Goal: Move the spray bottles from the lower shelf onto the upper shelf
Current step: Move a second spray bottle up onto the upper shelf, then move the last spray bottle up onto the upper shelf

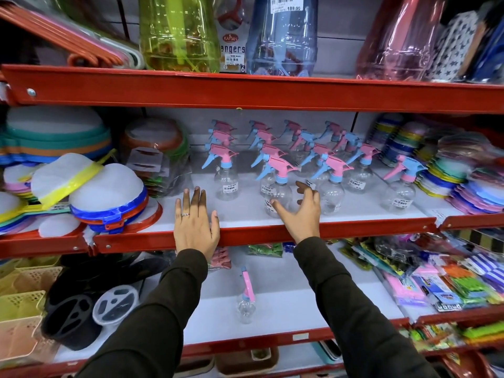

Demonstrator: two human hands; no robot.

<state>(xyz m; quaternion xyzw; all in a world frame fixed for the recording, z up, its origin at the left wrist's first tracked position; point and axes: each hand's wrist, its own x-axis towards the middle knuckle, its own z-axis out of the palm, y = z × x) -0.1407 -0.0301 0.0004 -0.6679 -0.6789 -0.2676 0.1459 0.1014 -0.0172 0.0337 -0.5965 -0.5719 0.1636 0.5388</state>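
Note:
Several clear spray bottles with pink and blue trigger heads stand in rows on the upper shelf (245,214). The front one (278,186) stands just beyond my right hand (301,216), whose fingers are spread around it without touching. My left hand (195,222) lies flat and empty on the shelf's red front lip, left of another bottle (226,175). One spray bottle (246,298) stands alone on the white lower shelf (286,315), between my two dark sleeves.
Stacks of round plastic lids and strainers (106,197) crowd the upper shelf's left; coloured plates (469,184) fill its right. On the lower shelf sit black organisers (73,315) and baskets at left, packaged goods (447,279) at right. Big bottles stand on the top shelf.

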